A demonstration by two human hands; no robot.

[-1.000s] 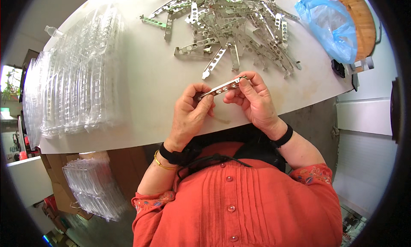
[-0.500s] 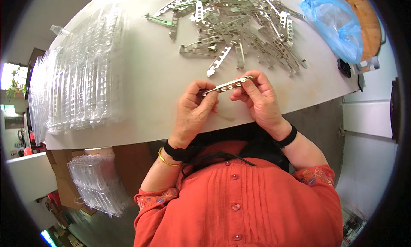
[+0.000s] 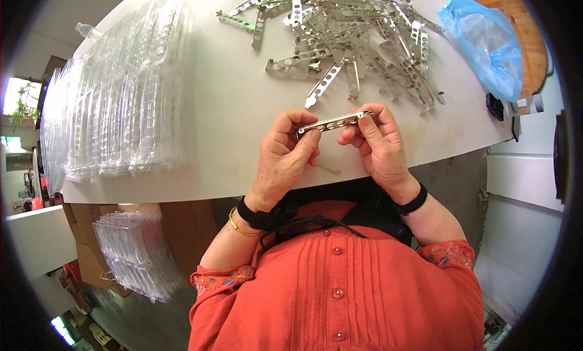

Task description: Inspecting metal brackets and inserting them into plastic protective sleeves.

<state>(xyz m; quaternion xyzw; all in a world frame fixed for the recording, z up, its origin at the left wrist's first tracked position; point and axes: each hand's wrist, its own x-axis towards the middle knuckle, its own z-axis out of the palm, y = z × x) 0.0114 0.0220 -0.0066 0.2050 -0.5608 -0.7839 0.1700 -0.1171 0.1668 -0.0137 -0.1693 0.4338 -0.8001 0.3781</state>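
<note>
Between my two hands is a slim metal bracket (image 3: 336,123) with a row of round holes along it, held above the near part of the table. My left hand (image 3: 285,147) pinches its left end between thumb and fingers. At the other end, my right hand (image 3: 379,139) grips it with thumb and forefinger, the other fingers curled below. Just beyond my hands lies a tangled pile of similar perforated metal brackets (image 3: 358,44). One loose bracket (image 3: 323,85) at the pile's near edge points toward me.
Clear plastic blister trays (image 3: 127,96) stand stacked on the left of the white table (image 3: 225,108). More clear trays (image 3: 136,254) sit lower, by a cardboard box (image 3: 188,229). A blue plastic bag (image 3: 486,44) and a small black object (image 3: 494,106) lie at the right edge.
The view has shifted a little, so the table things appear slightly farther right. Both hands keep hold of the bracket, which is turned slightly so its row of holes shows more.
</note>
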